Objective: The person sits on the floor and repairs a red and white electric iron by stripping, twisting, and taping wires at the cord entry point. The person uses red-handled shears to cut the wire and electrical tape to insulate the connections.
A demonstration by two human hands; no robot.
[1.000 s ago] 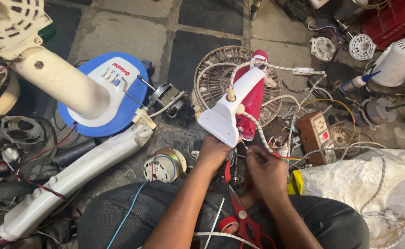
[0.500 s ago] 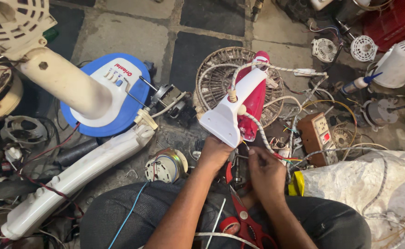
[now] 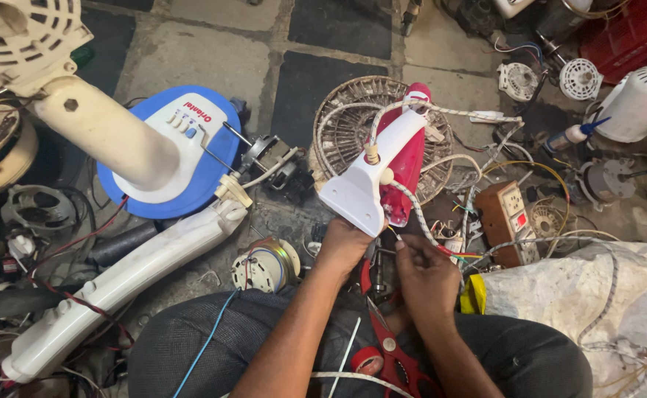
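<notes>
My left hand (image 3: 344,247) grips the rear end of a white and red clothes iron (image 3: 382,173) and holds it up, nose pointing away from me. Its braided white cord (image 3: 441,110) loops over the top and down its side. My right hand (image 3: 428,276) is pinched on thin coloured wires (image 3: 456,254) coming from the iron's rear, just right of my left hand. Red-handled scissors (image 3: 393,354) lie in my lap below both hands.
A round wire fan guard (image 3: 345,133) lies under the iron. At left stand a fan with a blue and white base (image 3: 190,158) and a white fan column (image 3: 117,287). A small motor (image 3: 264,265), a brown socket box (image 3: 511,221) and a white sack (image 3: 581,295) lie nearby.
Both hands and the iron hold almost the same place; my right fingers have shifted slightly on the wires.
</notes>
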